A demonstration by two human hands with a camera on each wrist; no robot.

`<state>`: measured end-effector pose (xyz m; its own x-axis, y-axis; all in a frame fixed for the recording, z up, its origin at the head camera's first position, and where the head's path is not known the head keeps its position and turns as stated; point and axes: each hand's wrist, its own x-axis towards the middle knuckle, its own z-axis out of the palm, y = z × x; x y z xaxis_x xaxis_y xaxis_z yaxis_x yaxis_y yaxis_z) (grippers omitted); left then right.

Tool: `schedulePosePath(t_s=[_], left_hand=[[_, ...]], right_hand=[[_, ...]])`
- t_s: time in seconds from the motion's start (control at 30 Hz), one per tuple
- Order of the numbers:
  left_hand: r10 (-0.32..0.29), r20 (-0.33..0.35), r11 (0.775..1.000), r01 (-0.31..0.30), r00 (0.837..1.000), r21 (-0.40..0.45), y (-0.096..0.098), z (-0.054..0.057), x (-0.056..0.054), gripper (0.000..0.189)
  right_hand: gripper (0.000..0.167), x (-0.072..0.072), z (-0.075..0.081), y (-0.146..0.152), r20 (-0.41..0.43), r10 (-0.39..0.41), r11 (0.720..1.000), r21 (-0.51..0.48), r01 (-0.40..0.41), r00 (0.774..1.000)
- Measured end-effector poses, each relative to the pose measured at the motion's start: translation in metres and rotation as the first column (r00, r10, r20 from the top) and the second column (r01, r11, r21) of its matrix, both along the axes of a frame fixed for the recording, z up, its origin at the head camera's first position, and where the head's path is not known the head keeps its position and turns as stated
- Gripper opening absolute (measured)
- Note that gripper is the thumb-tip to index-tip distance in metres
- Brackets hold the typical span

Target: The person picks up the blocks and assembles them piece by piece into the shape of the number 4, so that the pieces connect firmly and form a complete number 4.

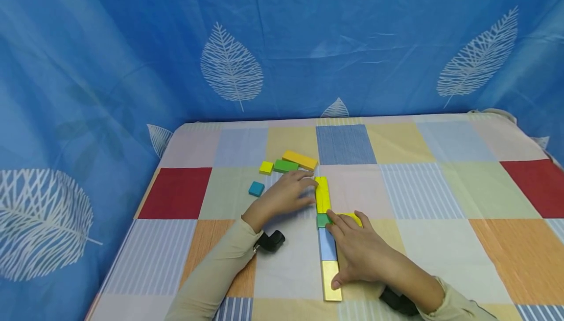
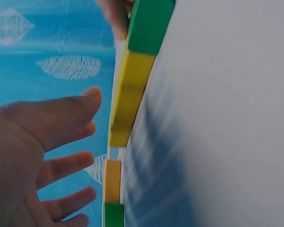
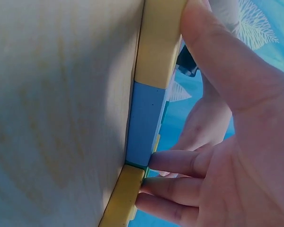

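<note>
A row of wooden blocks runs away from the person: pale yellow point(image 1: 331, 289), light blue point(image 1: 327, 244), green point(image 1: 323, 220) and bright yellow point(image 1: 322, 194) at the far end. My right hand point(image 1: 363, 252) lies over the near part, its thumb on the pale yellow block and fingertips touching around the green block. Another yellow block point(image 1: 353, 218) sits to the right of the green one, partly hidden by those fingers. To the left of the bright yellow part, my left hand point(image 1: 284, 196) holds nothing; in the left wrist view its fingers are relaxed and apart from the blocks.
Beyond the left hand lie an orange block point(image 1: 300, 159), a green block point(image 1: 286, 166) and a small yellow block point(image 1: 266, 168). A teal block point(image 1: 256, 189) is nearer. A patchwork cloth point(image 1: 440, 252) covers the table; a blue leaf-print curtain point(image 1: 352, 57) hangs behind.
</note>
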<state>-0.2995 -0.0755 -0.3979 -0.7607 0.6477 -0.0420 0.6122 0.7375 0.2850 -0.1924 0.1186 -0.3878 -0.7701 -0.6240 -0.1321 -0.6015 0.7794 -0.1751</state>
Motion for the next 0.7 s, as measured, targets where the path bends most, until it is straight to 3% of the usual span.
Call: schedulePosePath(t_s=[0.2,0.37,0.7], left_hand=[[0.113,-0.031,0.993,-0.112,0.993,0.046,-0.011,-0.002,-0.009,0.048],[0.194,-0.032,0.981,-0.193,0.981,0.037,-0.019,-0.007,-0.014,0.053],[0.218,-0.041,0.976,-0.217,0.975,0.024,-0.026,-0.012,-0.019,0.057]], right_hand=[[0.108,-0.001,0.000,0.000,0.003,-0.010,1.000,-0.002,0.010,1.000],[0.108,0.000,-0.001,0.000,0.005,-0.011,1.000,-0.006,0.011,1.000],[0.109,0.000,-0.002,0.001,0.004,-0.008,1.000,-0.005,0.008,1.000]])
